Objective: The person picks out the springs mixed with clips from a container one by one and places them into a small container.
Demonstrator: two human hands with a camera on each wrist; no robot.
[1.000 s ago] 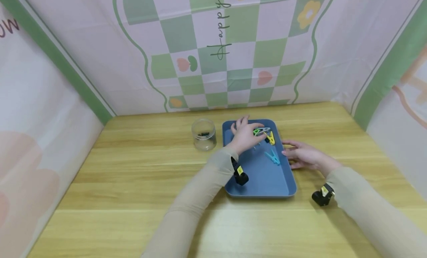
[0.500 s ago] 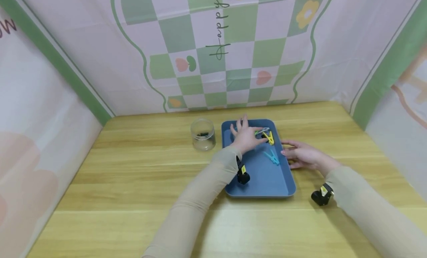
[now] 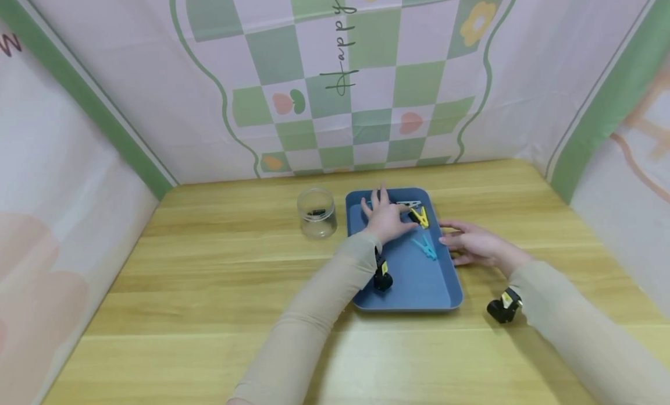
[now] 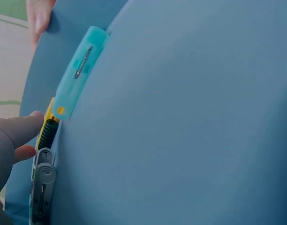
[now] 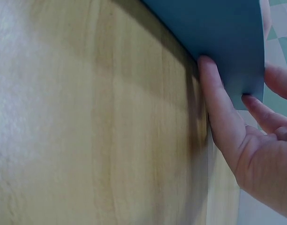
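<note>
Over the upper part of a blue tray (image 3: 408, 309) my left hand (image 3: 386, 220) reaches in, thumb and index finger apart, on either side of a small black piece (image 3: 413, 217). Beside that lies a yellow clip (image 3: 421, 217); a grey clip (image 3: 410, 204) is behind the fingers. A light-blue clip (image 3: 424, 248) rests nearer me. The left wrist view shows the thumb (image 4: 24, 129) at the yellow clip, close to a dark coil. Whatever lies under my palm is hidden. My right hand (image 3: 478, 245) touches the tray's right wall from outside, its fingertips (image 5: 209, 65) against it.
A clear round jar (image 3: 318, 227) with small black pieces inside stands left of the tray. The wooden table (image 3: 209, 277) ends at a printed curtain (image 3: 324, 125) behind, with more curtain on both sides.
My left hand has shifted slightly in the tray, now covering the green clip that showed earlier. The black piece sits a little further left relative to the yellow clip. The right hand stays at the tray.
</note>
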